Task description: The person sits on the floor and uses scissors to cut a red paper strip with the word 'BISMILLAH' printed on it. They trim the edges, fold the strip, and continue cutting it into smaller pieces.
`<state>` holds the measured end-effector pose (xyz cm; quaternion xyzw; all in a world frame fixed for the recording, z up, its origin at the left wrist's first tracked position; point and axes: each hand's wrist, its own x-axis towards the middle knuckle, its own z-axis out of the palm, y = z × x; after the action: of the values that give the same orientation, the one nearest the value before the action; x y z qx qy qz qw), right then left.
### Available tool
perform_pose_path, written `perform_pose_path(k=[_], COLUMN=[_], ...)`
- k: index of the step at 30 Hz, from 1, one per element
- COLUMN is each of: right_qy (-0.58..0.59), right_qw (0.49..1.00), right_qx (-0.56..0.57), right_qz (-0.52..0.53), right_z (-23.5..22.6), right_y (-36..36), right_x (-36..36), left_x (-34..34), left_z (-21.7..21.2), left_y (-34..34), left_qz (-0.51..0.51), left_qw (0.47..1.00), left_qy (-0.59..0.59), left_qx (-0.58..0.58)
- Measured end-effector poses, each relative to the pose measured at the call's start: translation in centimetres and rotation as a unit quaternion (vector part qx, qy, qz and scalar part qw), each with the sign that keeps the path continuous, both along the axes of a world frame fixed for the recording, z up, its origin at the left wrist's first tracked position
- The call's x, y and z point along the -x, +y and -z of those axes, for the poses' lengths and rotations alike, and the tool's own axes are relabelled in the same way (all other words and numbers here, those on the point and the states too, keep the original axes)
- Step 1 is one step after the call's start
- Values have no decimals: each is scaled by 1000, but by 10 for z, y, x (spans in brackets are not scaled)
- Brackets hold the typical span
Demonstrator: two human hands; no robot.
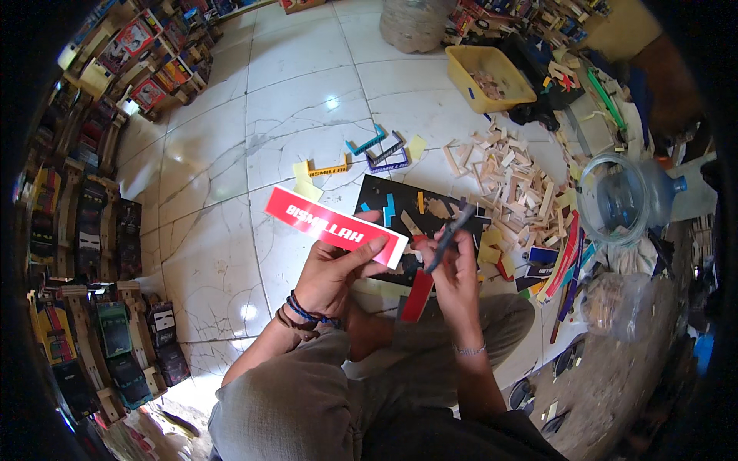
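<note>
Between the thumb and fingers of my left hand (342, 265) is a red sticker strip (323, 219) with white lettering and a white edge. My right hand (459, 280), just to its right, is closed around dark scissors (450, 240), blurred and partly covered by the fingers. Below both hands lies a black board (380, 192) with small blue and yellow scraps on it. A narrow red strip (417, 298) shows beneath my right hand; whether that hand touches it is unclear. Beyond the board are small lettered brackets, an orange one (327, 169) and a purple one (388, 164).
Loose wooden pieces (511, 173) are heaped right of the board. Behind them stands a yellow tub (492, 77). A clear plastic jug (615, 200) lies at the right, near coloured strips (565, 257). Toy trucks (115, 346) line the left side of the tiled floor.
</note>
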<state>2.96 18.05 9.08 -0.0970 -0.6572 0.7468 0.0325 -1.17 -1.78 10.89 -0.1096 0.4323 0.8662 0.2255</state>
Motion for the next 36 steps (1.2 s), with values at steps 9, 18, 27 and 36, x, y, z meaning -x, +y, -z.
perform_pose_path(k=[9, 18, 27, 36], right_qy=[-63, -62, -58, -65], right_qw=[976, 965, 980, 978], right_qx=[-89, -135, -69, -68], right_qz=[-190, -215, -179, -188], right_z=[31, 22, 28, 25], right_y=[-31, -39, -41, -36], right_x=[-46, -36, -38, -40], left_x=[2, -3, -3, -4], left_z=[1, 0, 1, 8], left_y=[5, 9, 7, 6], left_qz=[-104, -87, -78, -70], left_qw=[991, 971, 972, 965], left_qy=[64, 150, 172, 211], left_qx=[62, 164, 139, 141])
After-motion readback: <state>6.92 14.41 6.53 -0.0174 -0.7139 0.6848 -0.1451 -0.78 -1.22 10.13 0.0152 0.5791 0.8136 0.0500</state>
